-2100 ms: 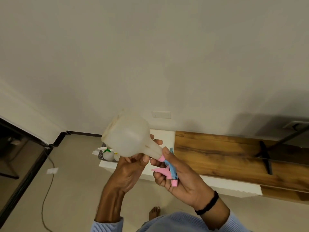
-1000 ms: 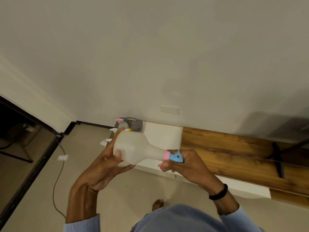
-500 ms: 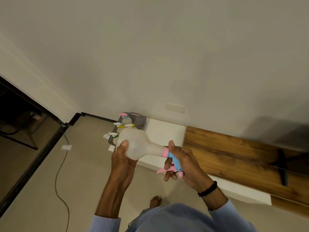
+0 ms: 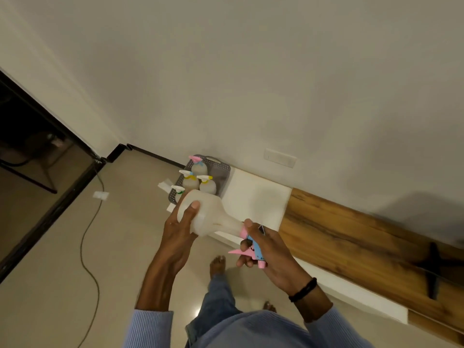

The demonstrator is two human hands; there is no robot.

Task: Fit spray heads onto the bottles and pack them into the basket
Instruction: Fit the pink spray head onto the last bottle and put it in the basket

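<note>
Item: translucent bottle (image 4: 208,217), held on its side in mid-air, neck pointing to 4 o'clock. Left hand (image 4: 179,234) cups the wide body, thumb laid across it. Right hand (image 4: 268,254), fingers curled, grips the pink-and-blue spray head (image 4: 253,246) seated at the neck. Grey basket (image 4: 221,169), at 12 o'clock from the bottle, stands on the white ledge (image 4: 256,197) and holds four fitted bottles (image 4: 207,185).

Five bottles (image 4: 208,218), one basket (image 4: 222,170)

bottles (image 4: 198,180) in basket (image 4: 221,169), against wall (image 4: 251,84)
</note>
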